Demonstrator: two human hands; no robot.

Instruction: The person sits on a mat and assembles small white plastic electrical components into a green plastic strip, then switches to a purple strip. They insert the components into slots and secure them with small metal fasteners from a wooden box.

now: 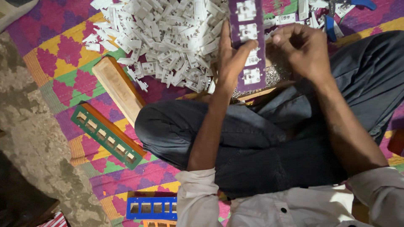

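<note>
Fingers of the left hand gripped the purple jig strip above the lap; the right hand seemingly pinched something small, which could drop among the white parts pile.

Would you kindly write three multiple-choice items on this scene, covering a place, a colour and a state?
1. Where does the green frame lie?
A. on the patterned mat
B. on the person's lap
C. on top of the white parts

2. What colour is the frame held by the left hand?
A. blue
B. purple
C. green

3. What do the purple frame's slots hold?
A. nothing
B. white parts
C. screws only

Key: 1 A, the green frame rests flat on the mat; 2 B, the held frame is purple; 3 B, white parts sit in its slots.
</note>
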